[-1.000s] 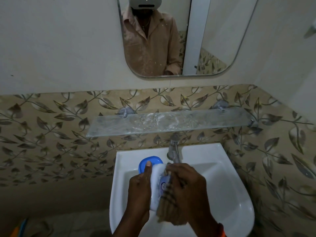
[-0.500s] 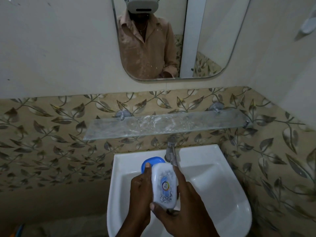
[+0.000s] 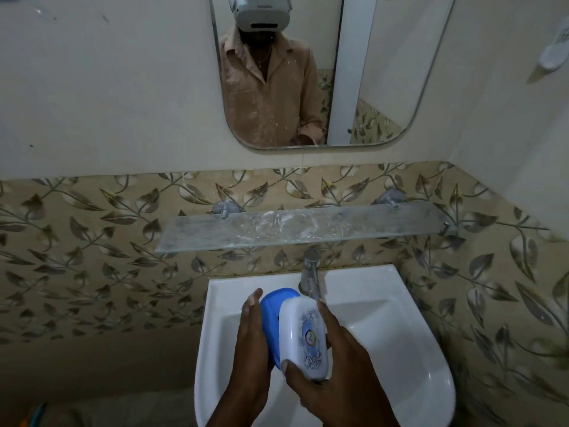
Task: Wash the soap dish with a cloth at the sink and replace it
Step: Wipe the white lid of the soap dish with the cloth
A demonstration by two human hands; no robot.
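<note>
The soap dish is in two parts over the white sink [image 3: 388,322]. My left hand [image 3: 251,343] cups the blue part [image 3: 274,315] from the left. My right hand [image 3: 341,371] grips the white part [image 3: 304,337], which has a printed pattern, with the thumb at its lower end and the fingers along its right edge. The white part overlaps the blue one and hides its right side. Both pieces are held upright just in front of the tap [image 3: 311,272]. No cloth is in view.
An empty, streaked glass shelf [image 3: 301,226] is fixed to the leaf-patterned tiles above the tap. A mirror [image 3: 369,72] hangs higher up and reflects a person. A white fitting [image 3: 554,53] sticks out of the right wall.
A second ago my right hand rubbed the white part with a checked cloth. The cloth has gone from view, my right hand has taken the white part, and my left hand now cups the blue part.
</note>
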